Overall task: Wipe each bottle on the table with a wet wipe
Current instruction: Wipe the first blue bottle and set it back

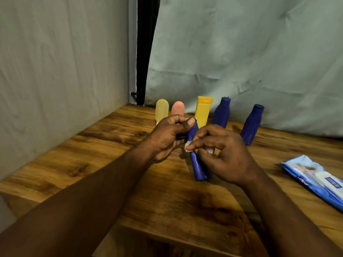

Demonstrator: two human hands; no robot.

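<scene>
Wipe, white and crumpled, against slim blue bottle.

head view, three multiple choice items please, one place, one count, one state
1. Where is the wipes pack? A by the left wall B on the table, far right C on the floor
2. How many blue bottles show? A one B two C three
3. The held blue bottle is A gripped by the left hand B lying free C standing alone
B, it lies far right; C, two stand behind, one is held; A, that hand curls round its top while the right hand presses the wet wipe on it.
</scene>
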